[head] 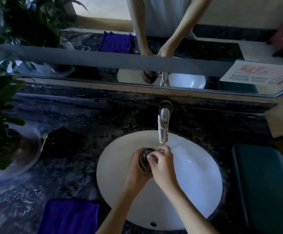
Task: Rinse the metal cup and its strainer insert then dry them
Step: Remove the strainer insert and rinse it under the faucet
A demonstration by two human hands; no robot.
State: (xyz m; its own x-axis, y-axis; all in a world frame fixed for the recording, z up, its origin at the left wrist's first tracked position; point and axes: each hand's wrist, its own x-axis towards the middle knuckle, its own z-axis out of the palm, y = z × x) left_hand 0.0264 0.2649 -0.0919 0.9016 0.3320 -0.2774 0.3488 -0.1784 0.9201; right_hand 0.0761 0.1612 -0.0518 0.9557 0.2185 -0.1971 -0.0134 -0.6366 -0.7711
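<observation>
A dark metal cup is held over the white sink basin, just below the chrome tap's spout. My left hand wraps around the cup's side. My right hand rests its fingers on the cup's rim, where the round strainer insert sits in the mouth. Whether water is running cannot be told. A purple cloth lies on the counter at the front left of the basin.
The counter is dark marble. A potted plant in a white bowl stands at the left, with a black object and a small spoon beside it. A dark green box sits to the right. A mirror runs along the back.
</observation>
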